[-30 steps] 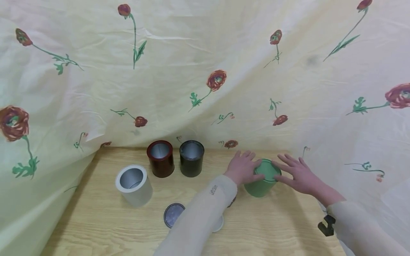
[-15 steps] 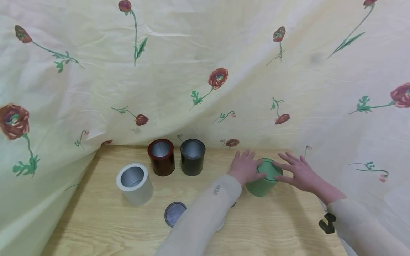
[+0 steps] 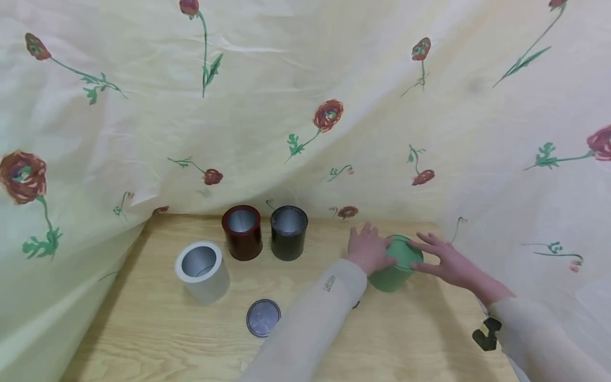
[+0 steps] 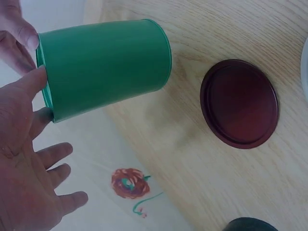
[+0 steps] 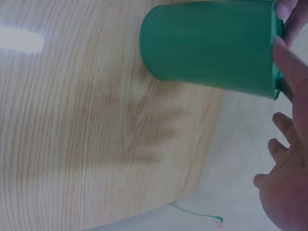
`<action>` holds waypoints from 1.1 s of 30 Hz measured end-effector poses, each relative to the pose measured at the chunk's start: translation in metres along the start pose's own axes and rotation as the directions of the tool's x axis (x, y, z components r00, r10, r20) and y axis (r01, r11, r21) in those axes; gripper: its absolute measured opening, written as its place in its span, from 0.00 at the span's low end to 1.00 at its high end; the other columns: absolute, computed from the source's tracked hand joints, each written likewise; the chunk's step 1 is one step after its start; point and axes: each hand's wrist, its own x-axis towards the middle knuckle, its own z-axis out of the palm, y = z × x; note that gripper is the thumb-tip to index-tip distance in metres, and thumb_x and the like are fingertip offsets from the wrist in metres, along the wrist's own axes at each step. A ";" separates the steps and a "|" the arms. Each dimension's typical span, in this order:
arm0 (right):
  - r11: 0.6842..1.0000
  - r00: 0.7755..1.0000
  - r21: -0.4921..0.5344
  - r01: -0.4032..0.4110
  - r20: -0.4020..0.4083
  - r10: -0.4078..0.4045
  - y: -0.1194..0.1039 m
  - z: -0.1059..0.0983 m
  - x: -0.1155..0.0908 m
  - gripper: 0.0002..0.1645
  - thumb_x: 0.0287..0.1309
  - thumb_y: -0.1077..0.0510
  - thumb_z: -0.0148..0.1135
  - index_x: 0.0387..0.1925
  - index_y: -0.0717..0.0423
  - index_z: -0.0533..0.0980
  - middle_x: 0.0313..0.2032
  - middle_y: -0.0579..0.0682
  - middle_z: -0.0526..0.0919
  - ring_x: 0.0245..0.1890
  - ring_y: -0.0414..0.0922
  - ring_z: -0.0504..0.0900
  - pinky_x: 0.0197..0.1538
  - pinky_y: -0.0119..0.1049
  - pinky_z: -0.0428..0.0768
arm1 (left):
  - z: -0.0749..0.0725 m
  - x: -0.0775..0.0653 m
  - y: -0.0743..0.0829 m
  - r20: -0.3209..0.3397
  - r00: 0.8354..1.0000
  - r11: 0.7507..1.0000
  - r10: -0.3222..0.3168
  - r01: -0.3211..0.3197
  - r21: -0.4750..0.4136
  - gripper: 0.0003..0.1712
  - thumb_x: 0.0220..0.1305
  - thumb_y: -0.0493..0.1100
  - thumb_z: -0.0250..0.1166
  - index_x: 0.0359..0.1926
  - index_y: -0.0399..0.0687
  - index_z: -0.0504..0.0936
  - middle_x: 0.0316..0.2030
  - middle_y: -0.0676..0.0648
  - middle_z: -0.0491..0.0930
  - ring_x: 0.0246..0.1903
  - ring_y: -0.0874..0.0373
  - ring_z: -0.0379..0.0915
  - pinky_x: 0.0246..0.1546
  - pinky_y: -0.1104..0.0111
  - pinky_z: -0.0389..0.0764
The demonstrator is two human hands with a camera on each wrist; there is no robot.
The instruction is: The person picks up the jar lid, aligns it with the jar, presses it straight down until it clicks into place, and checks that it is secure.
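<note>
A green can [image 3: 387,282] with a flat green top stands upright on the wooden table. My left hand [image 3: 368,253] touches its upper edge from the left, with thumb and forefinger at the rim in the left wrist view. From the other side, my right hand [image 3: 447,262] sets its thumb and forefinger on the same edge. The other fingers of both hands are spread off the can. Under my left forearm, hidden from the head view, a dark red lid [image 4: 239,103] lies flat on the table.
A white can [image 3: 202,276], a dark red can [image 3: 242,241] and a black can [image 3: 288,241] stand lidless on the left. A grey round lid [image 3: 263,318] lies in front of them. Behind the table [image 3: 157,323] hangs a flowered cloth [image 3: 267,132].
Both hands stay at the rim of the green can with slight shifts of the fingers. My left forearm edges right and covers the pale lid seen earlier. The head view shifts slightly.
</note>
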 end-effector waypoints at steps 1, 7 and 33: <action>1.000 1.000 0.011 -0.003 0.000 0.003 0.001 0.001 -0.001 0.41 0.65 0.53 0.76 0.73 0.65 0.72 0.76 0.79 0.58 0.76 0.84 0.47 0.67 0.89 0.41 | 0.001 -0.001 0.000 0.000 1.000 1.000 0.001 -0.001 -0.004 0.39 0.72 0.77 0.56 0.80 0.84 0.64 0.81 0.59 0.63 0.84 0.56 0.45 0.82 0.49 0.52; 0.996 1.000 -0.085 0.010 -0.018 -0.011 -0.003 -0.004 0.007 0.39 0.59 0.50 0.79 0.68 0.63 0.79 0.75 0.78 0.62 0.76 0.84 0.50 0.65 0.91 0.43 | 0.002 -0.002 -0.002 -0.028 1.000 1.000 0.013 -0.012 0.022 0.39 0.73 0.77 0.54 0.81 0.83 0.63 0.80 0.58 0.63 0.84 0.56 0.46 0.82 0.49 0.53; 0.945 0.973 -0.262 0.193 -0.076 -0.220 -0.068 0.009 0.028 0.43 0.60 0.44 0.79 0.72 0.57 0.77 0.76 0.68 0.68 0.79 0.72 0.57 0.76 0.79 0.45 | -0.030 -0.057 -0.093 -0.142 0.972 0.977 0.190 -0.173 0.122 0.36 0.79 0.70 0.52 0.82 0.71 0.66 0.84 0.53 0.56 0.84 0.52 0.46 0.82 0.51 0.55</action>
